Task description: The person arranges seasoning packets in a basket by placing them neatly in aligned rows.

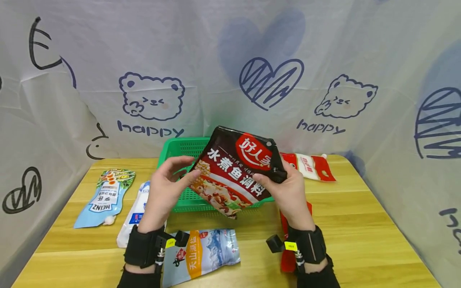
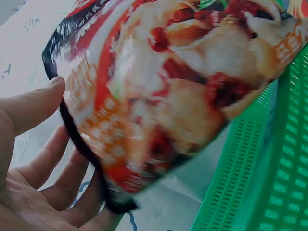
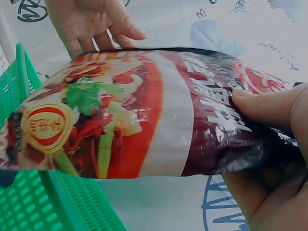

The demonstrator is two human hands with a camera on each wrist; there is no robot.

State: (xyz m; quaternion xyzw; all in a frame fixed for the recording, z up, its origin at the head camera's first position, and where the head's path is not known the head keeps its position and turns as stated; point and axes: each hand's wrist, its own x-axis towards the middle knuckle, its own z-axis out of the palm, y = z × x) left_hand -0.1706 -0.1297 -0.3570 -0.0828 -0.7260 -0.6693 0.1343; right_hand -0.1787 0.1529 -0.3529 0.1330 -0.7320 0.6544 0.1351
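Note:
A dark red and black seasoning packet (image 1: 234, 172) is held up, tilted, over a green basket (image 1: 183, 206). With the thumb in front and fingers behind, my right hand (image 1: 288, 190) grips the packet's right side. My left hand (image 1: 167, 184) is at its left edge. The left thumb (image 2: 36, 108) lies on that edge and the other fingers reach loosely behind. In the right wrist view, the packet (image 3: 110, 115) spans across and partly hides the left hand (image 3: 91, 21). The basket's inside is mostly covered by the packet and hands.
On the wooden table (image 1: 360, 232), a blue Heinz pouch (image 1: 106, 198) lies at left, beside a white packet (image 1: 138, 212) under the left arm. A salt bag (image 1: 205, 252) is in front. A red and white bag (image 1: 309, 166) lies behind right, and a red packet (image 1: 288, 260) under the right wrist.

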